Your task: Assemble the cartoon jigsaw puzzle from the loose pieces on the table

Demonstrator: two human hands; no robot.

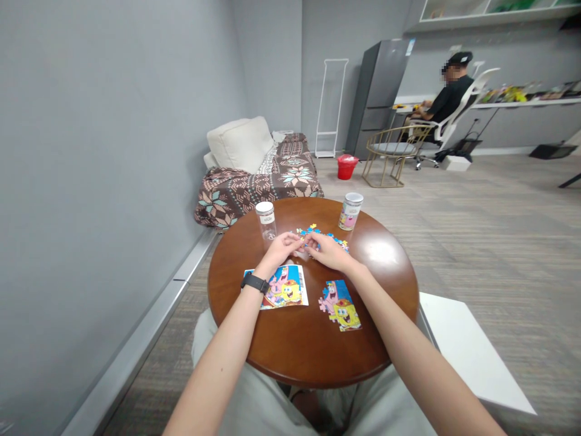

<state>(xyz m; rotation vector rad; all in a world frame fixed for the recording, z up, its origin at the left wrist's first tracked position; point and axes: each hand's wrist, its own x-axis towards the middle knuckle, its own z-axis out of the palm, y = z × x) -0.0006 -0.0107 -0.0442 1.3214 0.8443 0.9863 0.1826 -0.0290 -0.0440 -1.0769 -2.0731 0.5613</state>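
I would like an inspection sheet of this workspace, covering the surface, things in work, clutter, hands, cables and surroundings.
Surface: round brown table, glossy, reflecting light at right.
Things in work: loose puzzle pieces just beyond the hands; joined puzzle section nearer, at right; printed picture sheet to its left, partly behind the left wrist.
Clutter: clear jar and picture-labelled can, both upright.
Hands: left hand and right hand close together; whether they hold a piece is unclear.
Cables: nothing seen on the table.
Surroundings: red bucket, refrigerator, seated person.
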